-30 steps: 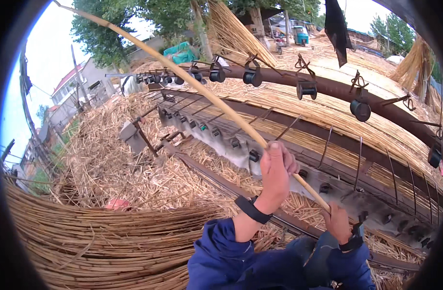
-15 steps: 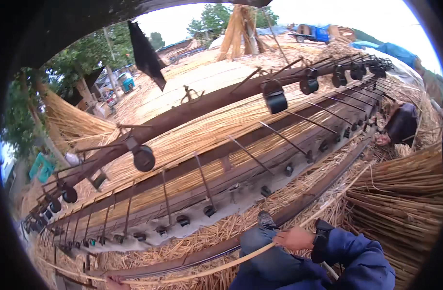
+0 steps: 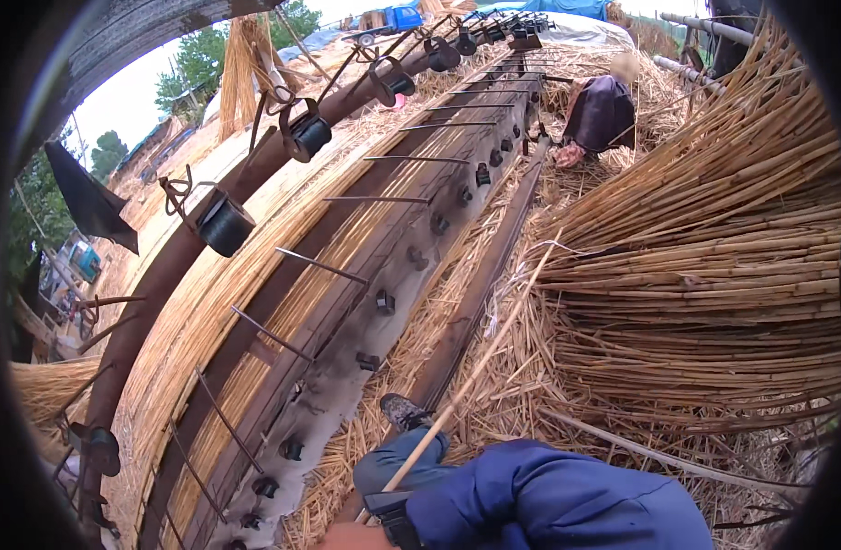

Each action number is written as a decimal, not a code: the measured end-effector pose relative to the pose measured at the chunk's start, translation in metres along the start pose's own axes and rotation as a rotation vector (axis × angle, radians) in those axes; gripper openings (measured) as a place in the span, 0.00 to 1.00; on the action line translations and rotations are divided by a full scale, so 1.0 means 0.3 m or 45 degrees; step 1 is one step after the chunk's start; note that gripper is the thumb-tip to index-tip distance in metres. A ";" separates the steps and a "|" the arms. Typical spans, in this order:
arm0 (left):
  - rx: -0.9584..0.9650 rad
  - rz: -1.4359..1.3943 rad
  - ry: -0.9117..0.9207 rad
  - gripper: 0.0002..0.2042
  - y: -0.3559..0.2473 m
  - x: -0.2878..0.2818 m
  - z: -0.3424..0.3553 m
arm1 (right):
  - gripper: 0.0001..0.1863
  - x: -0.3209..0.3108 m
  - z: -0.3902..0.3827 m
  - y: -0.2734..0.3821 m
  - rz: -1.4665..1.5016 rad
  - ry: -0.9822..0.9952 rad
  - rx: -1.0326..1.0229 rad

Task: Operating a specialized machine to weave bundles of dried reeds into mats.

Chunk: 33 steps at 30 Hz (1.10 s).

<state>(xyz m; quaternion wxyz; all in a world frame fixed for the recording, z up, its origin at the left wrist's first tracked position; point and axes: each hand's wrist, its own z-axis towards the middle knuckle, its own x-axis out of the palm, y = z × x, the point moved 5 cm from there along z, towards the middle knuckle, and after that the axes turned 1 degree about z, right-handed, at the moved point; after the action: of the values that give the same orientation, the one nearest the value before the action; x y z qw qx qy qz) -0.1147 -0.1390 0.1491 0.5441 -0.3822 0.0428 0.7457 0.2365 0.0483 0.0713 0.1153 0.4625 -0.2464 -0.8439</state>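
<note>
At the lower edge, my right hand (image 3: 354,537) is partly cut off by the picture, with a black band (image 3: 395,519) on its wrist. A long pale reed stalk (image 3: 480,368) slants from this hand up and away to the right, toward a big reed pile. My fingers are mostly out of sight, but the stalk meets the hand and appears gripped in it. My left hand is outside the picture. Left of my knee stands a long metal frame with a reddish-brown beam (image 3: 168,275), black spools (image 3: 226,225) and thin rods (image 3: 321,265) over laid reeds (image 3: 228,307).
A large reed pile (image 3: 695,284) lies to the right. A low rail (image 3: 494,284) runs along the frame's near side, amid loose straw (image 3: 521,367). Farther off, another person in dark clothing (image 3: 602,115) bends beside the frame's far end. A dark cloth (image 3: 90,197) hangs at left.
My view has swung right, so the frame now runs away from me. My right hand has moved down to the lower edge with the stalk. My left hand has left the picture.
</note>
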 end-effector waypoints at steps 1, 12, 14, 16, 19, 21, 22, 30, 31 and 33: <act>-0.006 -0.015 0.014 0.22 -0.032 0.017 -0.007 | 0.10 0.018 0.008 0.030 0.016 0.058 -0.038; 0.021 -0.104 0.123 0.21 -0.226 0.167 -0.045 | 0.08 0.156 0.048 0.126 0.320 -0.013 -0.175; 0.034 -0.134 0.152 0.21 -0.269 0.211 -0.054 | 0.07 0.170 0.040 0.122 0.256 -0.009 -0.089; 0.020 -0.103 0.121 0.21 -0.246 0.140 -0.038 | 0.08 0.087 0.090 0.183 0.250 -0.023 -0.164; 0.006 -0.103 0.106 0.21 -0.248 0.153 -0.035 | 0.10 0.078 0.078 0.149 -0.033 -0.232 -0.275; 0.000 -0.138 0.135 0.21 -0.261 0.198 -0.059 | 0.15 -0.025 0.003 0.053 -0.357 -0.268 -0.273; -0.001 -0.144 0.144 0.21 -0.263 0.227 -0.066 | 0.20 -0.135 -0.064 -0.020 -0.400 -0.128 -0.223; -0.053 -0.142 0.109 0.20 -0.245 0.212 -0.082 | 0.13 -1.024 -0.663 -0.381 -1.672 -0.768 0.428; -0.059 -0.159 0.114 0.20 -0.260 0.221 -0.088 | 0.14 -1.133 -0.689 -0.419 -1.697 -0.843 0.620; -0.068 -0.191 0.122 0.20 -0.287 0.236 -0.099 | 0.14 -1.209 -0.690 -0.485 -1.721 -0.920 0.818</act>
<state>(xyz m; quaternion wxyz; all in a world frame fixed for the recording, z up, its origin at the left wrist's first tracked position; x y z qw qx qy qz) -0.0348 -0.0635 0.1148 0.5855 -0.4339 0.0203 0.6845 0.6126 0.2616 0.1645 -0.6403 0.2218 -0.1664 -0.7164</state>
